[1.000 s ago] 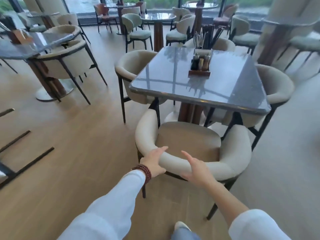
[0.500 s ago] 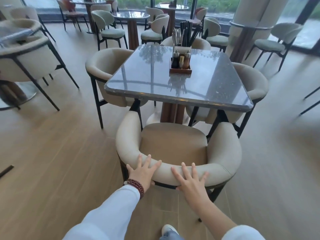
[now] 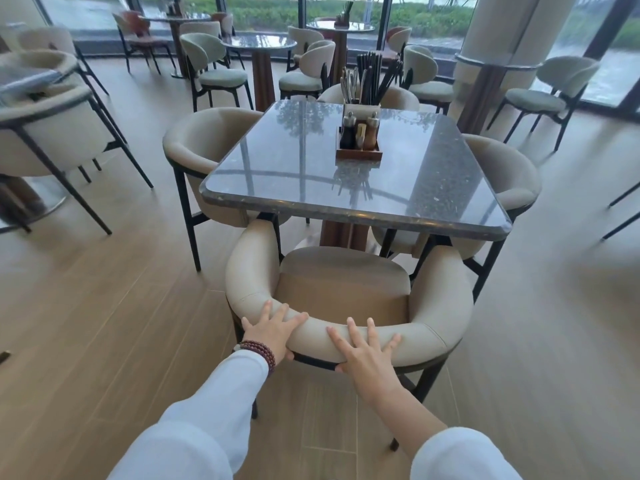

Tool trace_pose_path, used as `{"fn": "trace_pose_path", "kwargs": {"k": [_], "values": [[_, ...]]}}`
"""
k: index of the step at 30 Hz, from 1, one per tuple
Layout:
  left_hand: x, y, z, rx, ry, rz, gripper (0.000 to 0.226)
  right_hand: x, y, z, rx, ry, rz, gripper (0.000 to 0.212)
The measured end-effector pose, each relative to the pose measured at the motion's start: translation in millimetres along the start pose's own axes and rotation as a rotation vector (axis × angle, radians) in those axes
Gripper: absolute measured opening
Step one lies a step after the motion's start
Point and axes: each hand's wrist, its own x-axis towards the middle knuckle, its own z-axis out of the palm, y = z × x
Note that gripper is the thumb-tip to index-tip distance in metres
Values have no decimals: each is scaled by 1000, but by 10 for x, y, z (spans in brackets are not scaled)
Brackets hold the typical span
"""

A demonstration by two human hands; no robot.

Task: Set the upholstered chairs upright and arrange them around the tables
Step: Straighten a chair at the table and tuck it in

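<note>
A cream upholstered chair (image 3: 346, 282) with a curved back and black legs stands upright at the near side of a square grey stone table (image 3: 311, 181), its arms reaching just under the table's edge. My left hand (image 3: 270, 332), with a bead bracelet at the wrist, and my right hand (image 3: 363, 351) both lie on the chair's back rim, fingers spread over the top and thumbs under it. Matching chairs stand upright at the table's left (image 3: 201, 143), right (image 3: 509, 168) and far side (image 3: 398, 95).
A wooden condiment tray (image 3: 359, 147) and a cutlery holder sit on the table. At the left, a cream chair (image 3: 45, 133) tilts against another table, legs pointing out. A thick column (image 3: 502, 46) rises at the back right. More tables and chairs stand by the windows.
The chair has slid in closer to the table. My hands have gone from touching its back rim to lying spread over it, a little farther apart.
</note>
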Motion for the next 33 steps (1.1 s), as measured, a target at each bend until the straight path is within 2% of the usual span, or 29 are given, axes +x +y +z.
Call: {"fn": "trace_pose_path", "kwargs": {"k": [4,10,15,20,26,33], "values": [[-35,29,-34,-26,-26,-10,77,7,-12,-48,50,-34,28,69],[-135,186,-266,-69,-83,-35,77,54,38,-439,243,-177,80,70],[-303,342,-531,-356,29,-32,71,-109,320,-744,380,-80,115,60],[-634,544,-845,-568,131,-53,67,-467,444,-1043,538,1,152,59],[-1096,852,-1133,-917,213,-27,59,-1060,562,-1381,855,194,253,55],[-1491,1364,-1248,-960,255,26,55,-1704,805,-1578,1013,396,379,47]]}}
